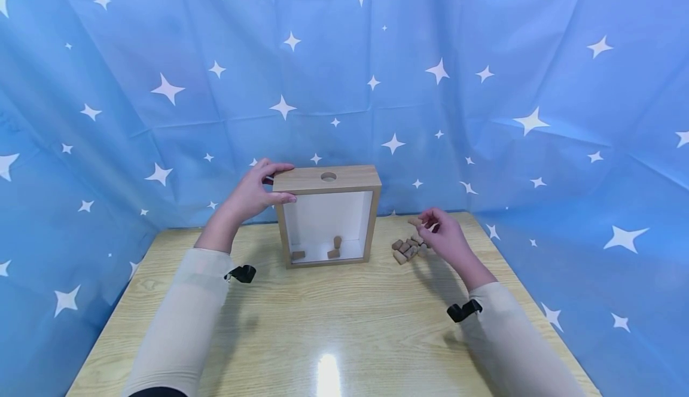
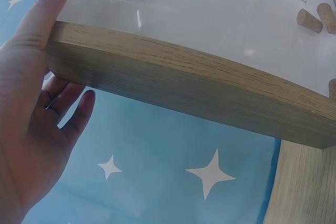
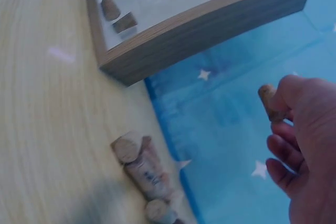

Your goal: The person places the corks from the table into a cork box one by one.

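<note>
A shallow wooden box [image 1: 355, 175] with a clear front stands upright on the table, a round hole [image 1: 328, 177] in its top. Inside, three corks lie at the bottom, one cork [image 1: 337, 242] on end against another. My left hand [image 1: 250, 191] grips the box's upper left corner, thumb on the front side and fingers over the top and behind. To the right of the box, my right hand [image 1: 448, 238] pinches a cork [image 3: 269, 102] between thumb and fingers, raised above a small pile of corks [image 1: 399, 257].
The light wooden table [image 1: 280, 325] ends just behind the box. Behind it and along both sides hangs a blue curtain [image 1: 344, 80] with white stars. The loose corks sit near the table's far right part.
</note>
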The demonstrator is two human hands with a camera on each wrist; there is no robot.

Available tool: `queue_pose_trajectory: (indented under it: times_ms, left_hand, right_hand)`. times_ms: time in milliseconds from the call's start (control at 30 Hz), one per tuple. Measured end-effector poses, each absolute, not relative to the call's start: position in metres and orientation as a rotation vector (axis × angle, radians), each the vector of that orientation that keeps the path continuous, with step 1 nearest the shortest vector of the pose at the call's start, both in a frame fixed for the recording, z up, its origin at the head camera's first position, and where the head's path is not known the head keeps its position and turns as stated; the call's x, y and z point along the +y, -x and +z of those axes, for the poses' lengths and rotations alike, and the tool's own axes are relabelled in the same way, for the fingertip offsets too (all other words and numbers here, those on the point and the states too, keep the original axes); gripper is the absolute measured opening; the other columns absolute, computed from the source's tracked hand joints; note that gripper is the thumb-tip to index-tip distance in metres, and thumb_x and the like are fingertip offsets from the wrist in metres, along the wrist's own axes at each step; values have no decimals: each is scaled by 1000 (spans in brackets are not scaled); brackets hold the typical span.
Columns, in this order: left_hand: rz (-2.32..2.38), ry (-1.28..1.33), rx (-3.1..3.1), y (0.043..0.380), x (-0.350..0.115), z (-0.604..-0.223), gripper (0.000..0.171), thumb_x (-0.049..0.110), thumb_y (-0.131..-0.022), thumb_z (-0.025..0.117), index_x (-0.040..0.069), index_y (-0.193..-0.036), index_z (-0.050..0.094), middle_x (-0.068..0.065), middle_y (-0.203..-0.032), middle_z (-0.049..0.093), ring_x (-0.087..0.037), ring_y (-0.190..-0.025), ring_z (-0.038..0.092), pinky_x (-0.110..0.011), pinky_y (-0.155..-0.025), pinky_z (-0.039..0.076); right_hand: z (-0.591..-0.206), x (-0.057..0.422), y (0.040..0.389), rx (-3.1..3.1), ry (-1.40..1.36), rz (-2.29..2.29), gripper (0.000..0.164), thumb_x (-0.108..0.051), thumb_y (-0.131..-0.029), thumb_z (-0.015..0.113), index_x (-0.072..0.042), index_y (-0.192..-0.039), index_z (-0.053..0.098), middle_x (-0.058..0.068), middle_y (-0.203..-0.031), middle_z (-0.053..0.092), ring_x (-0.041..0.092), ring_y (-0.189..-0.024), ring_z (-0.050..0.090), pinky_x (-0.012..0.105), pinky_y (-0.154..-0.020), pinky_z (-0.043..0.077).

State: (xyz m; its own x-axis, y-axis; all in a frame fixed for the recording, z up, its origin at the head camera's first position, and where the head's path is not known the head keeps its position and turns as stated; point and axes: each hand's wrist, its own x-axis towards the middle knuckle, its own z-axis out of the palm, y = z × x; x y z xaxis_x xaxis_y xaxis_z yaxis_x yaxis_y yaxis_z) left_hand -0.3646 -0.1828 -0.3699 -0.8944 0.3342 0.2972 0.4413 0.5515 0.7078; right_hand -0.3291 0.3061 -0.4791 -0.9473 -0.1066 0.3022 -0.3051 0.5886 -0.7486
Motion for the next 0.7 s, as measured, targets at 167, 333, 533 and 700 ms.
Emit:
queue_pose_trajectory:
  times_ms: [167, 333, 533, 700]
  left_hand:
    - [-1262, 670, -2657, 365, -183, -370, 75, 28, -92, 95, 23, -159, 62, -8, -125, 52, -35, -124, 54, -55, -103, 49]
    - [-1269, 670, -2661, 365, -183, -370, 75, 29, -92, 95, 23, -159, 62, -8, -124, 50, -34, -123, 53, -55, -102, 49]
    - [-1270, 669, -2661, 366, -183, -371, 75, 31, -92, 95, 25, -158, 62, -7, -126, 51, -34, -123, 53, -55, -102, 48]
    - [-1269, 661, -2658, 366, -183, -371, 74, 30, -91, 95, 26, -158, 63, -7, -126, 51, -34, -124, 53, -55, -102, 49]
  right_hand:
    - [-465, 302, 331, -2550, -375, 1307, 19, -10, -106, 73, -3, -123, 68, 16, -107, 67, 28, -91, 62, 27, -71, 54]
    - [-453, 298, 335, -2522, -405, 1296, 18, -11, -106, 73, -3, -121, 69, 15, -105, 67, 27, -94, 61, 26, -77, 52]
    - [-440, 291, 339, -2502, -426, 1278, 16, -12, -106, 74, -7, -120, 69, 12, -103, 67, 26, -91, 62, 28, -74, 52]
    - [-425, 281, 342, -2460, -478, 1301, 16, -10, -106, 73, -5, -121, 68, 14, -103, 66, 29, -90, 61, 29, -74, 51]
